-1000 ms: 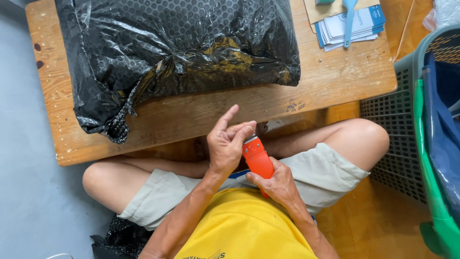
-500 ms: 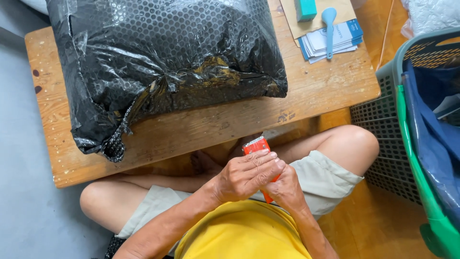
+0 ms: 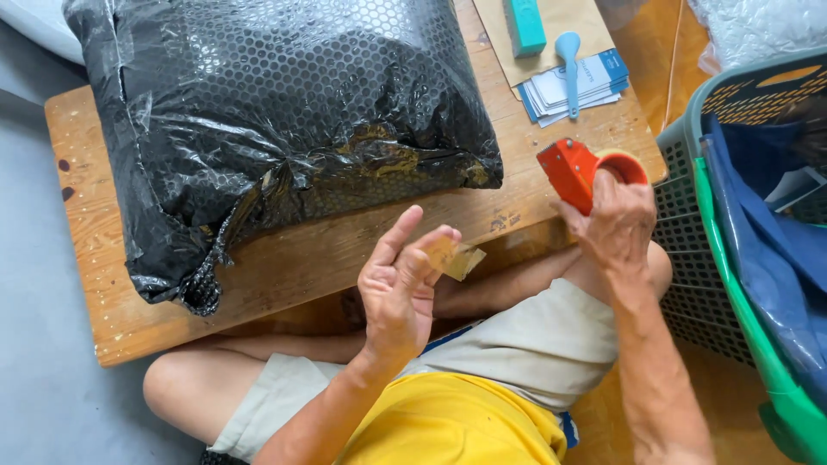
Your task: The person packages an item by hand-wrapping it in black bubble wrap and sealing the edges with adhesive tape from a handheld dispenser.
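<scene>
- A yellow shirt (image 3: pixel 448 426) and pale shorts (image 3: pixel 534 344) are seen nearest the camera, with bare legs folded under the edge of a low wooden table (image 3: pixel 284 258).
- The left hand (image 3: pixel 401 288) is raised in front of the table edge, fingers partly spread; a short piece of brown tape (image 3: pixel 457 257) is pinched at its fingertips.
- The right hand (image 3: pixel 616 220) is held further to the right, well apart from the left hand, and is closed around an orange tape dispenser (image 3: pixel 573 172) with a roll of brown tape in it.
- The dispenser is held over the table's near right corner, its orange body pointed toward the table.
- A large parcel wrapped in black bubble wrap (image 3: pixel 276 129) is laid across most of the tabletop, with its crumpled end toward the left.
- Beyond the dispenser, a stack of blue-edged paper slips (image 3: pixel 594 86) is seen on the table with a light blue spoon-shaped tool (image 3: pixel 570 56) lying on it.
- A teal box (image 3: pixel 524 26) is set on a brown envelope (image 3: pixel 560 21) at the far edge.
- A green and grey mesh basket (image 3: pixel 689 198) holding blue cloth (image 3: pixel 758 224) is placed just right of the table.
</scene>
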